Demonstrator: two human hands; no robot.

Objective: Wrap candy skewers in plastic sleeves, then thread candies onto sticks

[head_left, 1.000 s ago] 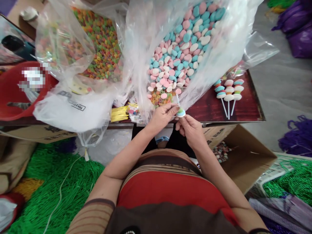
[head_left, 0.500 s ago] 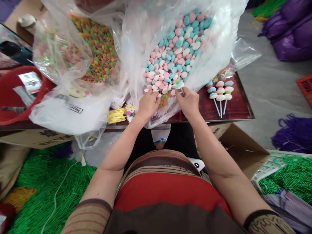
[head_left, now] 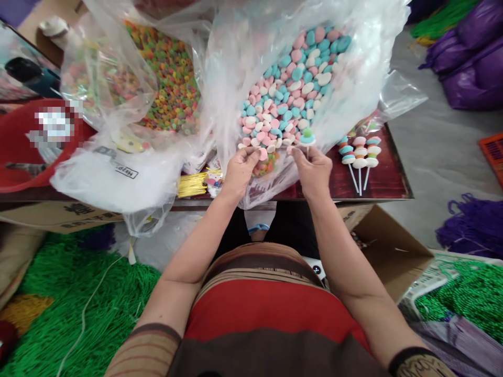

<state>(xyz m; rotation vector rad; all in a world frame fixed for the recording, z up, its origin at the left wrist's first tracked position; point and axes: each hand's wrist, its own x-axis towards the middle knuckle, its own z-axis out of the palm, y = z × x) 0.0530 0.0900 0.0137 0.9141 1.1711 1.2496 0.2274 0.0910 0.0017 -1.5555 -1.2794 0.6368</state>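
My left hand (head_left: pixel 241 170) pinches a pink marshmallow (head_left: pixel 263 154) between thumb and fingertips, at the near edge of the open bag. My right hand (head_left: pixel 315 170) is closed on a candy skewer (head_left: pixel 307 137), a stick topped with white and blue marshmallows and a green gummy ring. Another pink piece shows at its fingertips. Beyond both hands, pink, blue and white marshmallows (head_left: pixel 281 110) fill the clear plastic bag (head_left: pixel 223 78). Gummy rings (head_left: pixel 267 165) lie between my hands. To the right, three filled candy skewers (head_left: pixel 360 152) rest on the dark red table (head_left: pixel 389 178).
A bag of colourful gummy rings (head_left: pixel 173 78) stands to the left, beside a red basin (head_left: pixel 23 175). Yellow twist ties (head_left: pixel 192 185) lie near the front edge. An open cardboard box (head_left: pixel 396 256) is below at right. Green strands (head_left: pixel 98 303) cover the floor at left.
My left hand has come up from the marshmallows with a pink one. My right hand has moved slightly right with the skewer, now held more upright. The view has shifted a little.
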